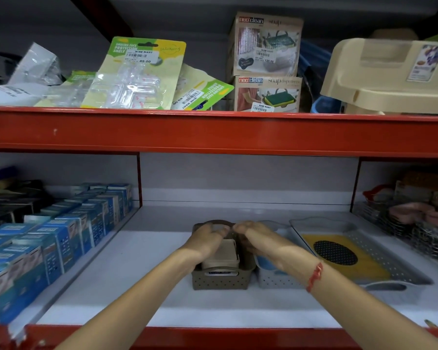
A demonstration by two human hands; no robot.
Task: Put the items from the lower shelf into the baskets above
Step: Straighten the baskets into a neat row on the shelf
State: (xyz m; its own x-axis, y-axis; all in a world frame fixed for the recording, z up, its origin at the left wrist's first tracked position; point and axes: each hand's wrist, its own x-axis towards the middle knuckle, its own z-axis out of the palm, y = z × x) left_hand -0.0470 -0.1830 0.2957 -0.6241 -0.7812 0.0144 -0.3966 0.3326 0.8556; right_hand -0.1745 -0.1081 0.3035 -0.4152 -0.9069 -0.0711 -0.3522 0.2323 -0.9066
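On the lower shelf (142,286) stands a small brown perforated basket (220,281) with a beige lidded container (221,258) inside it. My left hand (208,238) lies over the container, its fingers curled onto the basket's arched far handle. My right hand (253,236) comes in from the right and grips the same far rim, fingertips almost touching the left hand's. A grey perforated basket (276,279) with something blue in it stands right beside the brown one, partly hidden by my right forearm.
A grey slotted tray (400,269) with a yellow card lies at the right. Blue boxes (61,238) line the left side, wire racks (420,233) the far right. The upper shelf (213,132) holds packets (137,77), two soap dispenser boxes (266,64) and a beige plastic bin (390,79).
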